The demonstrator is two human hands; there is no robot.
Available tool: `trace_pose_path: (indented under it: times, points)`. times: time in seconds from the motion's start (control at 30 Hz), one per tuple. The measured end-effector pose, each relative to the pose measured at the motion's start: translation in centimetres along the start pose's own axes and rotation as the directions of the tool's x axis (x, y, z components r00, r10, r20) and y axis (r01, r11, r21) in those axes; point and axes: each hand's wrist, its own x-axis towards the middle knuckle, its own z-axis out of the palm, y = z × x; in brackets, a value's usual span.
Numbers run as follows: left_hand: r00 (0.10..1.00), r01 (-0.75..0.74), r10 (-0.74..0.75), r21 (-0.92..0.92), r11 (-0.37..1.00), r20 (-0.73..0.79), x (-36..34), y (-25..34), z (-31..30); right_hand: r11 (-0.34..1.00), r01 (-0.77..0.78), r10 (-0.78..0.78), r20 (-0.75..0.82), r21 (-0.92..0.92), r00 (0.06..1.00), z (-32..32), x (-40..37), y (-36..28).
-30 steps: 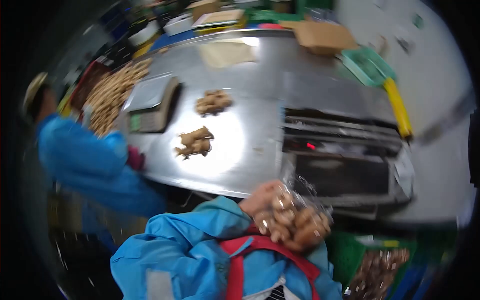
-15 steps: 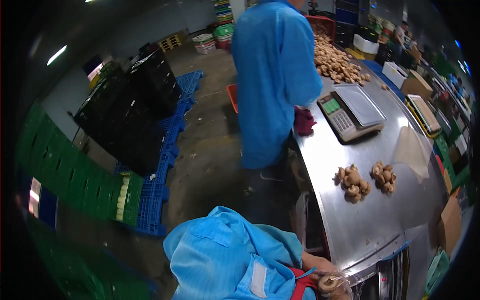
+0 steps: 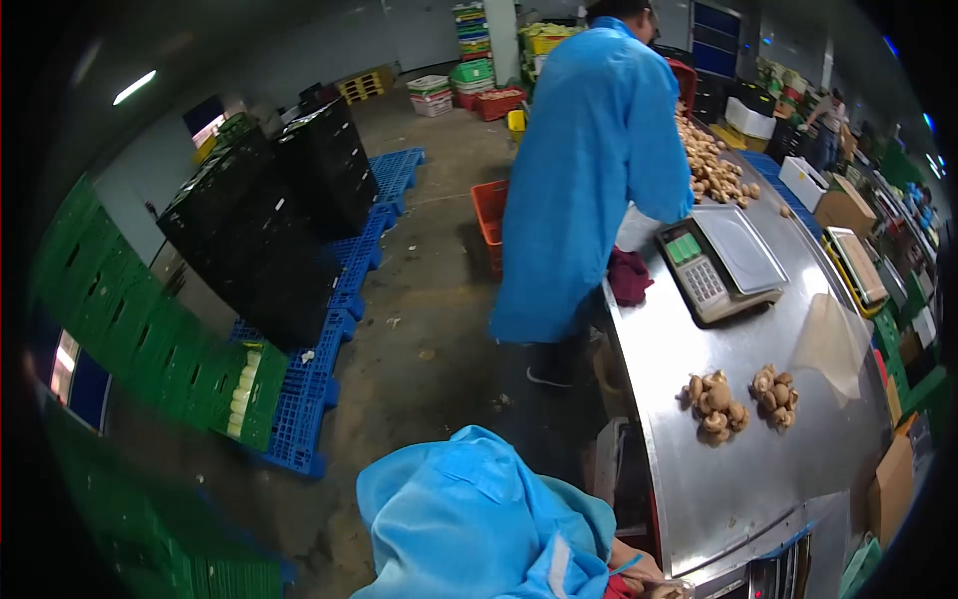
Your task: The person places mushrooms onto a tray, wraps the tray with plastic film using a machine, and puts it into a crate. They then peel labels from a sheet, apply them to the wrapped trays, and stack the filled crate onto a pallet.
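Observation:
My left hand (image 3: 636,565) shows in part at the bottom edge, below a blue sleeve (image 3: 479,519) with a red cuff. It appears closed on a clear plastic bag of mushrooms (image 3: 671,590), mostly cut off by the frame; the fingertips are hidden. My right hand is out of view. Just beyond the bag, a dark machine with a small red light (image 3: 760,589) sits at the steel table's near end. Two small heaps of brown mushrooms, one on the left (image 3: 716,407) and one on the right (image 3: 774,395), lie on the steel table (image 3: 689,499).
A co-worker in a blue coat (image 3: 589,180) stands left of the table. There, a digital scale (image 3: 714,275), a dark red cloth (image 3: 629,277), a translucent sheet (image 3: 833,344) and a large mushroom pile (image 3: 714,165) lie. Stacked black crates (image 3: 249,240) stand on blue pallets (image 3: 299,419).
The view has shifted, so the table and my sleeve sit lower and further right in the picture. Less of my left hand and the bag shows. The co-worker leans further toward the mushroom pile.

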Motion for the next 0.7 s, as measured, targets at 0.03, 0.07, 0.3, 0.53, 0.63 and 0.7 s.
trace_pose_path:
  times: [0.03, 0.07, 0.3, 0.53, 0.63, 0.7]
  points:
    - [1.0, 0.01, -0.01, 0.003, 1.0, 0.007, 0.0, 0.2, 0.0, 0.992, -0.031, 0.044, -0.109, 0.124, 0.993, 1.0, 0.1, 0.8]
    - [0.999, 0.027, -0.027, 0.007, 1.0, 0.018, 0.4, 0.3, -0.1, 0.971, -0.029, 0.078, -0.201, 0.239, 0.977, 1.6, 0.3, 1.5]
    - [0.966, 0.159, -0.235, 0.465, 0.871, 0.11, 0.1, 3.2, 0.7, 0.463, 0.484, 0.307, -0.646, 0.743, 0.699, 6.6, -1.3, 7.4]
    - [0.773, 0.63, -0.623, 0.276, 0.726, -0.124, -0.7, -1.5, 1.8, 0.532, 0.775, 0.348, -0.922, 0.342, 0.167, 14.9, -7.3, 10.3]
    - [0.804, 0.549, -0.595, 0.408, 0.73, -0.017, 2.3, -3.9, 6.3, 0.708, 0.651, 0.395, -0.918, 0.273, -0.044, 16.8, -12.1, 9.3]
    - [0.777, 0.42, -0.587, 0.506, 0.753, 0.228, 4.3, -6.8, 10.5, 0.66, 0.72, 0.447, -0.882, 0.213, -0.149, 18.5, -16.2, 10.1]
